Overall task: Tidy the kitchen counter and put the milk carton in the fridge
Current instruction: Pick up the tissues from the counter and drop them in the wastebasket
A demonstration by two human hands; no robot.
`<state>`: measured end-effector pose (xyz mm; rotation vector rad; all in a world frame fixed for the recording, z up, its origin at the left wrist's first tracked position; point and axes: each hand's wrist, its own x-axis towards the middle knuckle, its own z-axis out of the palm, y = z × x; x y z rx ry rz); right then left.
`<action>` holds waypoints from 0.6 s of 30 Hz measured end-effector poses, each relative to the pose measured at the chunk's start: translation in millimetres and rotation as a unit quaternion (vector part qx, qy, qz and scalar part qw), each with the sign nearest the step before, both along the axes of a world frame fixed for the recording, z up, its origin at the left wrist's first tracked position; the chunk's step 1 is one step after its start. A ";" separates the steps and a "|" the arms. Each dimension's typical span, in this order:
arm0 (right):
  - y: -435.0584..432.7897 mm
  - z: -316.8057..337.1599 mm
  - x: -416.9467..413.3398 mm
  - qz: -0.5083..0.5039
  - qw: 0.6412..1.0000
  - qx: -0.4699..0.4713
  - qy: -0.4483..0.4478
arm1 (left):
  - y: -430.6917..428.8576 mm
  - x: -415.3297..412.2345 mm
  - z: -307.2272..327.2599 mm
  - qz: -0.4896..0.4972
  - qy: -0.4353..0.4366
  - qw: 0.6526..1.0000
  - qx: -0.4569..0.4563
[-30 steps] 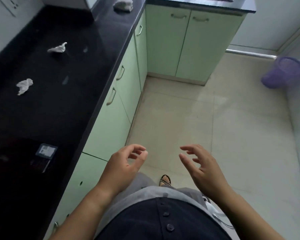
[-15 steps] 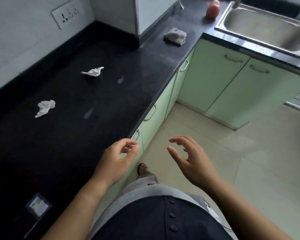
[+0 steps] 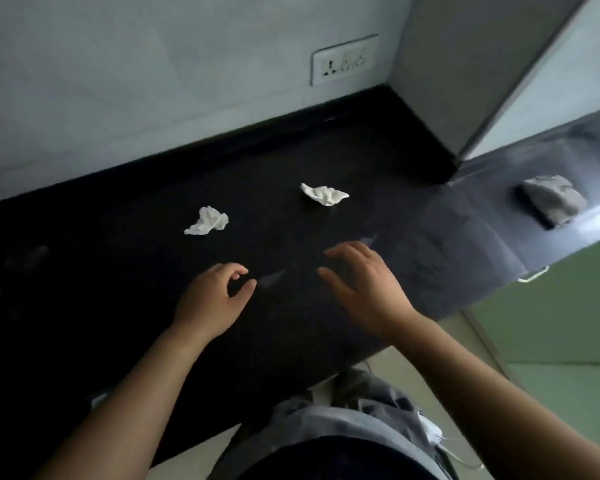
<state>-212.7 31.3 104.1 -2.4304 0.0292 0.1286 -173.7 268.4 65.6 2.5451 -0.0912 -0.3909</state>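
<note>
Two crumpled white tissues lie on the black counter (image 3: 118, 289): one tissue (image 3: 207, 221) at centre left, a second tissue (image 3: 324, 194) further right. My left hand (image 3: 210, 299) hovers over the counter just below the first tissue, fingers loosely curled, holding nothing. My right hand (image 3: 364, 289) hovers below the second tissue with fingers spread, empty. A folded grey cloth (image 3: 551, 199) rests on the counter at the far right. No milk carton is in view.
A white wall socket (image 3: 344, 62) sits above the counter's back edge. A grey pillar (image 3: 465, 64) juts onto the counter at the right. Green cabinet doors (image 3: 551, 323) with a metal handle (image 3: 533, 274) stand below the counter's right stretch. Faint smears mark the counter.
My view has turned left to face the counter. Both hands, earlier over the floor and counter edge, now hover above the counter close to the two tissues.
</note>
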 end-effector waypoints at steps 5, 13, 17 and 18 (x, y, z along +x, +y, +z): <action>-6.9 -17.1 82.7 0.078 0.996 -0.026 0.027 | 18.5 26.9 -19.4 0.086 0.001 0.994 0.062; -10.2 -58.7 180.3 0.130 0.980 -0.144 0.037 | 21.3 57.2 -58.5 0.145 -0.053 0.976 0.156; -16.0 -81.4 204.1 0.114 0.973 -0.195 0.050 | 27.1 64.7 -76.1 0.160 -0.054 0.966 0.198; -17.7 -86.4 207.5 0.111 0.971 -0.205 0.056 | 28.9 65.6 -80.0 0.161 -0.050 0.965 0.199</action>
